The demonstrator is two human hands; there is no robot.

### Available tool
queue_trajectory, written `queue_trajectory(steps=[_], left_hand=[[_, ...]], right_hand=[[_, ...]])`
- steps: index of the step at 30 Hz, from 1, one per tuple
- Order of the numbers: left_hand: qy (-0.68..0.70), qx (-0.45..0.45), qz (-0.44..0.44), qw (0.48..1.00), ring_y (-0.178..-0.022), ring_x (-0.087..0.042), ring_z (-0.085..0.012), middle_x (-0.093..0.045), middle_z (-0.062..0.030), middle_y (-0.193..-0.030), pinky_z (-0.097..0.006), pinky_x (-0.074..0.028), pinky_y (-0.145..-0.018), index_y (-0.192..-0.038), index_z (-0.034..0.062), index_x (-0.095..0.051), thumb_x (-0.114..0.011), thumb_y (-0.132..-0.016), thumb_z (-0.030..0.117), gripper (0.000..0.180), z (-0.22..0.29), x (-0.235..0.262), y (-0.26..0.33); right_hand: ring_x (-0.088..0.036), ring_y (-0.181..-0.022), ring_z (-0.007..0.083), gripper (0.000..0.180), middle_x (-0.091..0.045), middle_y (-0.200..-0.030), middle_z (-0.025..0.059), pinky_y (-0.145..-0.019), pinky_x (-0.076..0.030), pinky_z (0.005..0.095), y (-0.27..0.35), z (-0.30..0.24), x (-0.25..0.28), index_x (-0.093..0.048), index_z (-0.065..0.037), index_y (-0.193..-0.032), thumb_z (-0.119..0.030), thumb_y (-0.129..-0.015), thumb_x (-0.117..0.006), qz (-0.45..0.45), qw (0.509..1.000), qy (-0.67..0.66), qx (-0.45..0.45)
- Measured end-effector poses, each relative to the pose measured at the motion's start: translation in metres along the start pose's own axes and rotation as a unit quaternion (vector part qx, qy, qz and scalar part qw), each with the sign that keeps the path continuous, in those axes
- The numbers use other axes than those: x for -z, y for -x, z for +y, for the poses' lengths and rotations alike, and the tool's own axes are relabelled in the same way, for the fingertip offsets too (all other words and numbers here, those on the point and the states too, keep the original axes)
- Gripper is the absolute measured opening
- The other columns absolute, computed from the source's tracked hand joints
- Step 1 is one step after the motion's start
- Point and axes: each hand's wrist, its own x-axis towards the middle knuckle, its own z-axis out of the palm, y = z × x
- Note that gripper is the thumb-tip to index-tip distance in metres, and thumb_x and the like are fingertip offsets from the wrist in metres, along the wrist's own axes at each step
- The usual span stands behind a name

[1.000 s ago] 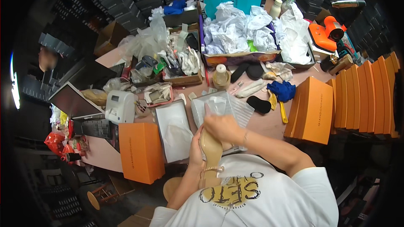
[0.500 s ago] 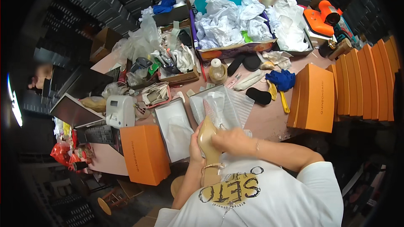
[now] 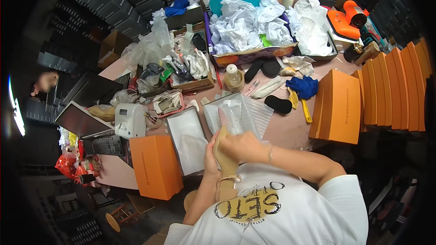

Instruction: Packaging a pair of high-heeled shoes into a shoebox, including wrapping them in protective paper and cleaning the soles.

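Head view: a person sits at a crowded pink tabletop (image 3: 290, 131), both forearms rising from the near edge.
Shoe: a tan high-heeled shoe (image 3: 225, 156) stands on end close to the chest, sole facing the camera, toe pointing far, heel and ankle strap nearest the shirt.
Left hand: the left hand (image 3: 210, 163) wraps the left side of the shoe near its middle, its grip closed on it.
Right hand: the right hand (image 3: 243, 146) lies across the upper right of the shoe, fingers curled shut; whether it pinches the shoe, the wrapping, or both, cannot be told.
Wrapping: a clear plastic bag (image 3: 234, 114) with white tissue lies just beyond the toe, on a ribbed clear sheet.
Change: a second ago the right hand sat higher, over the toe and the bag; half a second ago it had dropped to the shoe's waist; now it has come back up toward the toe, and the shoe has stayed on end with the left hand unmoved.
Meaning: the hands seem to be working over the shoe itself, while the bag lies apart from it.
Near left: an open white box (image 3: 187, 138) lined with tissue, then an orange box (image 3: 154, 167).
Right: a row of orange boxes (image 3: 363, 100) standing on edge.
Far: a tray of crumpled white paper (image 3: 254, 27).
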Motion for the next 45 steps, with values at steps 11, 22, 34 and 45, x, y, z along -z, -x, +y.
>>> queue_trajectory(steps=[11,22,34,45], left_hand=[[0.01,-0.009,-0.02,1.0,-0.113,-0.054,-0.0198,-0.053,-0.0085,-0.128,-0.033,-0.044,-0.096,-0.136,0.0038,-0.042,-0.034,-0.096,0.029,0.048,0.004,0.007,0.002],[0.057,0.027,0.004,0.998,-0.096,-0.064,-0.0249,-0.061,-0.0104,-0.114,-0.035,-0.054,-0.08,-0.13,0.0091,-0.05,-0.035,-0.095,0.033,0.045,0.001,0.038,-0.007],[0.067,-0.012,-0.035,0.997,-0.11,-0.055,-0.0191,-0.055,-0.0073,-0.124,-0.033,-0.044,-0.096,-0.136,0.0064,-0.042,-0.032,-0.097,0.03,0.047,-0.005,0.036,-0.005],[0.027,0.021,-0.044,0.998,-0.113,-0.054,-0.0193,-0.051,-0.0096,-0.129,-0.033,-0.045,-0.095,-0.136,0.0019,-0.041,-0.032,-0.096,0.028,0.049,0.001,0.018,-0.002]], right_hand=[[-0.064,-0.061,0.0301,0.013,-0.061,-0.069,0.0101,-0.05,-0.049,0.0422,-0.012,0.001,-0.009,-0.052,-0.008,-0.084,-0.02,-0.081,-0.057,0.046,0.998,-0.026,0.017],[-0.061,-0.064,0.0263,0.026,-0.056,-0.086,0.0077,-0.053,-0.049,0.0384,0.034,-0.039,-0.006,-0.058,-0.013,-0.103,-0.016,-0.078,-0.064,-0.128,0.957,-0.225,0.128],[-0.059,-0.061,0.0308,0.015,-0.053,-0.074,0.0075,-0.05,-0.045,0.042,0.018,-0.031,-0.006,-0.055,-0.01,-0.087,-0.022,-0.084,-0.063,-0.024,0.996,-0.09,0.0],[-0.064,-0.061,0.0276,0.015,-0.06,-0.074,0.0075,-0.049,-0.049,0.0407,-0.013,-0.009,0.003,-0.056,-0.01,-0.09,-0.022,-0.081,-0.06,0.035,0.998,-0.032,0.029]])
